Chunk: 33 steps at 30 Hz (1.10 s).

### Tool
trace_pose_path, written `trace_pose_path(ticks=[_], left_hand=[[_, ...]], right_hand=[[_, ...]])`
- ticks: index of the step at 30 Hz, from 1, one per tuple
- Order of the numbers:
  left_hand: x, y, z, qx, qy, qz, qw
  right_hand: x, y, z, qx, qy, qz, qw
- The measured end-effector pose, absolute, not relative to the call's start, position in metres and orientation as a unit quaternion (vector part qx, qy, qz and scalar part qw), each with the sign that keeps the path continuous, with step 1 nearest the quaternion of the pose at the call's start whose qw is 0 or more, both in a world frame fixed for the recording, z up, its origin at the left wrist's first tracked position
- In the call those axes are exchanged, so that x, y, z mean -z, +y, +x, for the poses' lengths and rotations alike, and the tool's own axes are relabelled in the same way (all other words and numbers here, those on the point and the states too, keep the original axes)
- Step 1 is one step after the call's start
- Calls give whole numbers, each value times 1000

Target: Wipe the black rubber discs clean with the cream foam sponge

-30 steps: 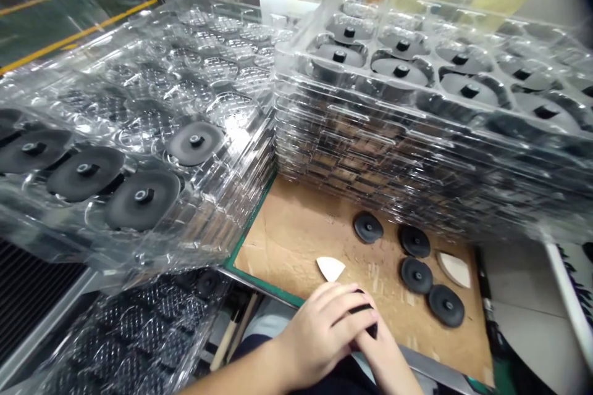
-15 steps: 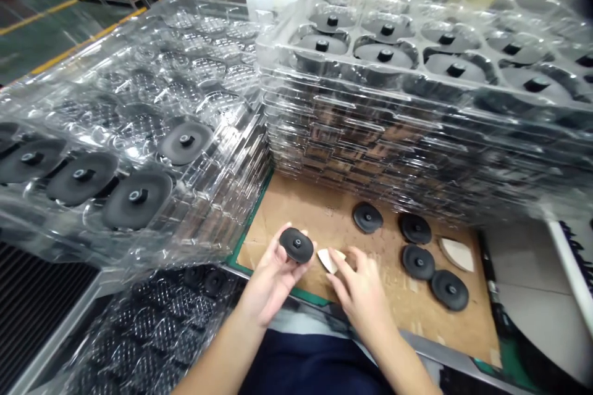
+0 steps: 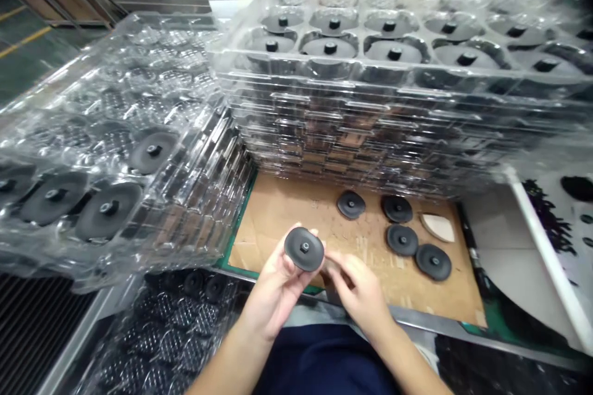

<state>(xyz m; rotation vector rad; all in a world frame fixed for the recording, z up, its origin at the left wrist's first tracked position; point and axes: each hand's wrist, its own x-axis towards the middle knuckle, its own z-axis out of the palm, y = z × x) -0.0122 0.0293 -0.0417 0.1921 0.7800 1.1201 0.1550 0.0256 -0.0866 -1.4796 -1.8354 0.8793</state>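
My left hand (image 3: 277, 289) is closed on a black round disc (image 3: 303, 249) with a small hub in its middle and holds it up, face toward me, over the near edge of a cardboard sheet (image 3: 282, 210). My right hand (image 3: 360, 289) is just right of the disc, its fingers pinched together close to the disc's lower edge. What they pinch is hidden. Several more black discs (image 3: 402, 239) lie on the cardboard to the right, with a white wedge-shaped piece (image 3: 438, 227) beside them.
A tall stack of clear blister trays (image 3: 370, 136) stands behind the cardboard, its top tray filled with black discs (image 3: 330, 47). A second clear stack (image 3: 152, 105) at the left holds a few discs (image 3: 107, 210). Dark trays (image 3: 176, 321) lie below left, and a white rail (image 3: 542, 247) runs at the right.
My left hand has raised the disc slightly and moved it right. My right hand has left the spot where a white wedge lay and closed in on the disc. That wedge no longer shows.
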Motion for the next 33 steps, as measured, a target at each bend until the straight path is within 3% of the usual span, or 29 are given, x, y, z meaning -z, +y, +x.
trace_pose_path(ticks=[7,10,13,15,19,24,29,33], left_hand=[[27,33,15,-468,384,109,788],[22,32,30,-446,372,127,804],[15,29,38,-428,395,138,801],[11,28,40,-422,408,148,796],[5,26,40,-404,404,171,803],[3,26,34,-416,421,144,793],[1,27,37,-396,385,154,819],[-6,28,33,-389,378,140,829]], right_hand=[[25,29,168,-314,-621,-608,383],[-17,32,164,-280,-664,-539,436],[-40,31,164,-349,-721,-470,370],[-43,31,166,-370,-733,-462,334],[-37,25,166,-280,-716,-486,417],[-39,13,170,-385,-718,-453,363],[-42,18,168,-286,-708,-473,439],[-45,3,184,-377,-717,-439,389]])
